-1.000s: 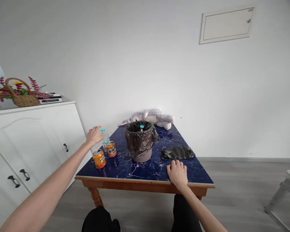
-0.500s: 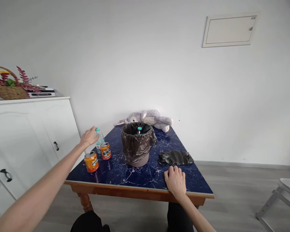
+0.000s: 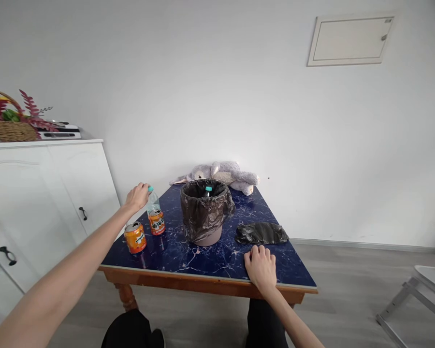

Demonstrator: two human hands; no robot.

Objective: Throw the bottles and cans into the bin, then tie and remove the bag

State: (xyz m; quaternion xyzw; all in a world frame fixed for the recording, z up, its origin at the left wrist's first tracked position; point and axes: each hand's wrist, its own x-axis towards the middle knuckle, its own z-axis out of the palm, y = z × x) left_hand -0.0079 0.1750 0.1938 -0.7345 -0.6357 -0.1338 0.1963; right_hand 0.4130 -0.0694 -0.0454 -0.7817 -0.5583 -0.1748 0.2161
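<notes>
My left hand (image 3: 137, 195) is closed around the top of a small clear water bottle (image 3: 153, 201) with a teal cap, at the left side of the blue marble table (image 3: 217, 253). The bottle leans a little. Two orange drink cans (image 3: 156, 222) (image 3: 135, 237) stand just in front of it. My right hand (image 3: 260, 263) lies flat on the table near its front edge, fingers apart, just short of a crumpled black plastic bag (image 3: 261, 233). A bin (image 3: 206, 211) lined with a black bag stands mid-table, with a teal-capped bottle (image 3: 208, 190) showing inside.
A grey plush toy (image 3: 219, 174) lies at the table's far edge against the wall. A white cabinet (image 3: 43, 193) stands to the left with a flower basket (image 3: 7, 123) on top. A folding metal frame (image 3: 416, 299) sits on the floor at the right.
My left hand has closed on the bottle's top and the bottle now leans and sits slightly higher. The view has shifted a little; my right hand stays flat on the table.
</notes>
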